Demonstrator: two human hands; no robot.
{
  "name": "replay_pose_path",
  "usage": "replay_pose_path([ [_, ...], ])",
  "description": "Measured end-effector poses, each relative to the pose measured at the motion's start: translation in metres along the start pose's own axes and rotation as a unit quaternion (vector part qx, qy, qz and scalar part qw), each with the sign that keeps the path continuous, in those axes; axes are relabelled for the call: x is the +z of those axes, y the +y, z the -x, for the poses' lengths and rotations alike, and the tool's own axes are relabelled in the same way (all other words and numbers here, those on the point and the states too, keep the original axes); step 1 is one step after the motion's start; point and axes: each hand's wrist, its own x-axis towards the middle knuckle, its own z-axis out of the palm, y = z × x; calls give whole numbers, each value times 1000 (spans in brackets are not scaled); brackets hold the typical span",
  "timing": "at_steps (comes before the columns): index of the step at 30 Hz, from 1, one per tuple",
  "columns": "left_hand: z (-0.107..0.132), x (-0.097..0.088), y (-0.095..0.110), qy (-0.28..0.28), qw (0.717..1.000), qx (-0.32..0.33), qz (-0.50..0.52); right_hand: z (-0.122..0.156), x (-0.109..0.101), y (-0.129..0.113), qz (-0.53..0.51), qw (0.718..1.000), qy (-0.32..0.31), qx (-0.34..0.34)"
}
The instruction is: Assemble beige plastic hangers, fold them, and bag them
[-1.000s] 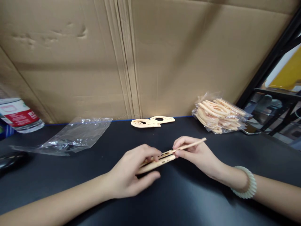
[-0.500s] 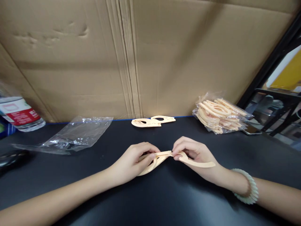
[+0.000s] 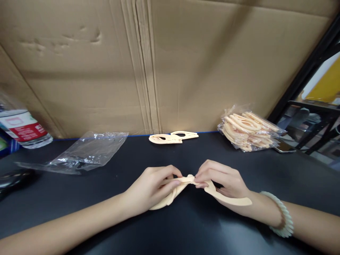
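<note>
My left hand (image 3: 152, 189) and my right hand (image 3: 221, 182) meet over the black table (image 3: 186, 230), each pinching one thin, pale wooden cut-out piece. The left piece (image 3: 166, 202) curves down and to the left under my fingers. The right piece (image 3: 233, 200) sticks out to the right below my wrist. The two pieces touch end to end between my fingertips. My right wrist wears a pale beaded bracelet (image 3: 285, 217).
Two more wooden cut-outs (image 3: 172, 137) lie at the table's back edge. A clear bag of several such pieces (image 3: 248, 131) sits at the back right, an empty clear bag (image 3: 85, 152) at the left. A bottle (image 3: 22, 129) lies far left. A cardboard wall (image 3: 159, 63) stands behind.
One second ago the pieces lay stacked and straight in my hands. They have since swung apart into a V, joined at my fingertips, and both hands have dropped slightly toward me.
</note>
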Motion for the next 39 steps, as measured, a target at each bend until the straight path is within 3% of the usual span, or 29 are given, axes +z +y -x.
replay_pose_path([
  [4,1,0,2,-10,1000,-1,-14,1,2,-3,-19,1000,-4,21],
  [9,2,-1,2,-56,997,15,-51,3,5,1,15,998,-17,-52],
  [17,-1,-3,12,-121,955,106,-249,4,4,2,136,982,-47,-120],
  [21,-2,-3,15,-142,928,129,-319,2,0,-9,251,946,-104,-175],
  [24,-1,-2,16,-141,909,149,-362,1,-1,-17,323,905,-107,-254],
  [27,0,-1,17,-143,898,167,-381,0,1,-21,341,882,-107,-306],
  [39,-1,-5,19,-132,918,172,-331,-6,1,-21,315,872,-102,-361],
])
